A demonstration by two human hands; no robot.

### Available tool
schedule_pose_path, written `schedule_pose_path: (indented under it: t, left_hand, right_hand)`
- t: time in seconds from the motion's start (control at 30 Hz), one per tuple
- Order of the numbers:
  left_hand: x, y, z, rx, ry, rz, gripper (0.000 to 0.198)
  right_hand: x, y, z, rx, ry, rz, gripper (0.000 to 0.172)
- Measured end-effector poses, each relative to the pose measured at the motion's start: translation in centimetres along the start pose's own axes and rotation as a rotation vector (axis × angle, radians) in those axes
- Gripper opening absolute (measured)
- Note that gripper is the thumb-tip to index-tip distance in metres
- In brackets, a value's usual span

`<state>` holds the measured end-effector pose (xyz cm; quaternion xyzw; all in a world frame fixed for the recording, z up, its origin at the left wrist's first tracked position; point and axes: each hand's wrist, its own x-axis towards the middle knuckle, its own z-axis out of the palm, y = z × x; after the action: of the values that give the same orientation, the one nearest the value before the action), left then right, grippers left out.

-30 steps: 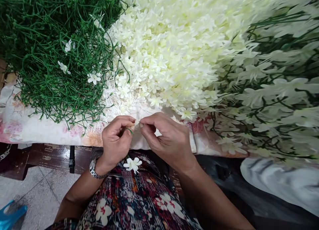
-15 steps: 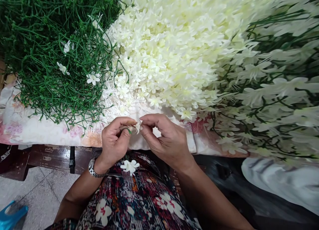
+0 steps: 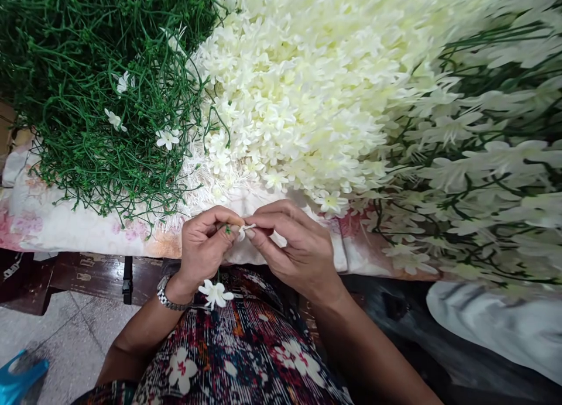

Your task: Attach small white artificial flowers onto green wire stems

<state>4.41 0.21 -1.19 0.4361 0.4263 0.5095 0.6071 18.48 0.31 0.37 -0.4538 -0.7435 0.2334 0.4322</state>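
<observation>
My left hand, with a watch at its wrist, is closed in a pinch on a thin green plastic stem. A white artificial flower hangs below that hand, over the patterned clothing on my lap. My right hand pinches a small white flower between thumb and fingertips, right against the left fingertips. Both hands meet just above the table's front edge. Fingers hide most of the small flower and the stem's end.
Green plastic stems are heaped at the left, with a few white flowers on them. A large pile of cream blossoms fills the middle. Finished-looking flower sprays lie at the right. A floral cloth covers the table. A blue object is on the floor.
The small flower between my fingertips has turned and flattened, with the right fingers closing further over it. The hanging flower has swung a little to the left.
</observation>
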Motion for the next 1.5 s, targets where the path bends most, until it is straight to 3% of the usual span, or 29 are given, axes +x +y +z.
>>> schedule_pose_path:
  t: [0.27,0.4,0.63,0.73,0.83,0.93,1.03,1.23,1.5]
  left_hand:
    - [-0.1,1.3,-0.3,0.450,-0.090,0.161,0.015]
    - [-0.2,1.6,0.0,0.693,-0.127,0.251,0.020]
    - [-0.5,1.5,0.3,0.855,-0.163,0.339,0.033]
    - [-0.6,1.7,0.3,0.830,-0.201,0.360,0.029]
    - [-0.8,1.9,0.3,0.734,-0.217,0.284,0.024]
    - [-0.9,1.8,0.2,0.644,-0.183,0.175,0.015]
    - [-0.9,1.6,0.3,0.582,-0.139,0.158,0.008]
    - [-0.4,1.1,0.2,0.393,-0.123,0.070,0.009]
    - [-0.2,0.4,0.2,0.377,-0.068,0.089,0.009]
  right_hand:
    - [-0.1,-0.2,-1.1,-0.026,0.022,0.065,0.010]
    - [0.3,-1.2,-2.0,0.033,-0.048,0.045,0.010]
    - [0.8,-1.2,-2.1,-0.099,-0.107,-0.026,0.008]
    - [0.6,-0.8,-2.0,-0.083,-0.109,0.006,0.007]
    - [0.6,-0.3,-2.1,-0.025,-0.127,0.046,0.006]
    - [0.7,-0.2,-2.1,0.022,-0.155,0.065,0.006]
    - [0.9,-0.2,-2.0,0.039,-0.175,0.067,0.006]
    - [1.2,-0.2,-2.0,0.040,-0.229,0.133,0.008]
    - [1.8,0.2,-1.7,0.109,-0.244,0.135,0.012]
